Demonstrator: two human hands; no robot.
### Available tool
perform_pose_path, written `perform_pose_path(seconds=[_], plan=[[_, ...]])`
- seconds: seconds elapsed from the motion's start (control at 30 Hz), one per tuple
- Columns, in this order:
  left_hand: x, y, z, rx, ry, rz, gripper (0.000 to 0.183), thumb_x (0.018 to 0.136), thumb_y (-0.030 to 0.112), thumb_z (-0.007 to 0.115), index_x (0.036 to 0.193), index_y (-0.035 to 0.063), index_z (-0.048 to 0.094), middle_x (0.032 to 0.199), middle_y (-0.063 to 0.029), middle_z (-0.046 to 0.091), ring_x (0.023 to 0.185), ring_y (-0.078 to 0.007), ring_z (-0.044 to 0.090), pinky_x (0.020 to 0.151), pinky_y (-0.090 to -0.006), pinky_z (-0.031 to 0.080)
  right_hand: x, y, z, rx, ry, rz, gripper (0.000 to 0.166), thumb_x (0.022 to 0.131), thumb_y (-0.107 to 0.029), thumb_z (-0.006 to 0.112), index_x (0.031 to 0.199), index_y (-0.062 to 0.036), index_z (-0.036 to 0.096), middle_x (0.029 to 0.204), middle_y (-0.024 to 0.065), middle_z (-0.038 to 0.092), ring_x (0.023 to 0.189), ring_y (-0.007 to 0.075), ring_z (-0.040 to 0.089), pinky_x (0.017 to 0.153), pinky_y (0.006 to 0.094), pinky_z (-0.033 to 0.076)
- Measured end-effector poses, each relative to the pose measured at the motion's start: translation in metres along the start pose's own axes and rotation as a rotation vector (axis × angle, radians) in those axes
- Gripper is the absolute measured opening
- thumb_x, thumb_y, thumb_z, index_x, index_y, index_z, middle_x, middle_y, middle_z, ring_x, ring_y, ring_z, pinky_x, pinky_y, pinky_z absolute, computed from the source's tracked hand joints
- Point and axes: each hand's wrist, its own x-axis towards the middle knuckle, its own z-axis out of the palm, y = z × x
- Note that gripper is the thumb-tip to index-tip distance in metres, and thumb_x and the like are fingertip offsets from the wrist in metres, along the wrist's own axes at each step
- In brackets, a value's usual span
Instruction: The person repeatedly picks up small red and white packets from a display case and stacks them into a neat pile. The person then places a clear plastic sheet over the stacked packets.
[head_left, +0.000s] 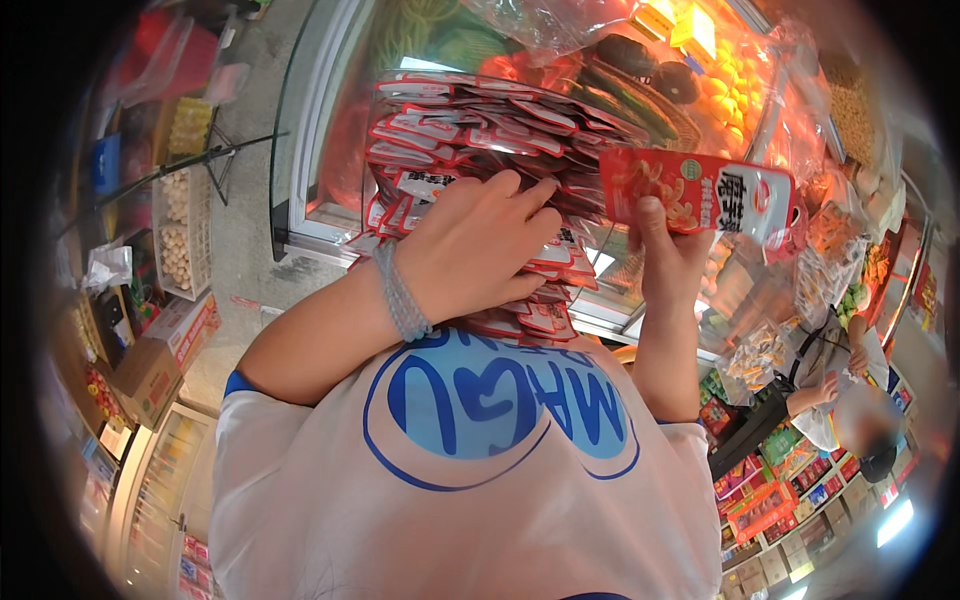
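My left hand (484, 240), with a grey-blue beaded bracelet (401, 292) at its wrist, lies palm down over a large heap of red and silver snack packets (465, 135). Its fingers are spread apart, and some fingertips are hidden among the packets. To the right of the heap, my right hand (667, 247) grips a single red foil snack packet (675, 187) between thumb and fingers. That packet is held up, its printed front with a food picture towards me. A thin clear edge borders the heap at the back and left.
Beneath and behind the packets is a glass-topped display case (315, 150) with vegetables. Yellow-orange round fruit (724, 97) glows at the back right. White baskets of eggs (180, 225) and a cardboard box (157, 360) stand left. Another person (832, 382) is at right near stocked shelves (795, 502).
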Motion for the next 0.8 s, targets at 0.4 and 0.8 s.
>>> perform_pose_path(seconds=[0.4, 0.8], plan=[[0.004, 0.008, -0.006, -0.014, -0.238, -0.05, 0.059, 0.067, 0.048, 0.075, 0.103, 0.0051, 0.057, 0.13, -0.0122, 0.057, 0.103, -0.0251, 0.051, 0.085, -0.0396, 0.046, -0.02, 0.016, -0.002, -0.082, -0.131, -0.043, 0.034, 0.097, -0.023, 0.056, 0.121, 0.0013, 0.06, 0.113, 0.0073, 0.064, 0.103, 0.0157, 0.058, 0.09, 0.0316, 0.046], [0.008, 0.007, -0.001, -0.084, -0.179, -0.078, 0.057, 0.066, 0.038, 0.076, 0.106, 0.0025, 0.057, 0.104, -0.0093, 0.06, 0.094, -0.0256, 0.052, 0.078, -0.0392, 0.048, 0.0, 0.013, -0.001, -0.281, -0.209, -0.184, 0.022, 0.081, 0.001, 0.071, 0.102, 0.0017, 0.063, 0.1, 0.0118, 0.067, 0.083, 0.0197, 0.065, 0.072, 0.0309, 0.054]])
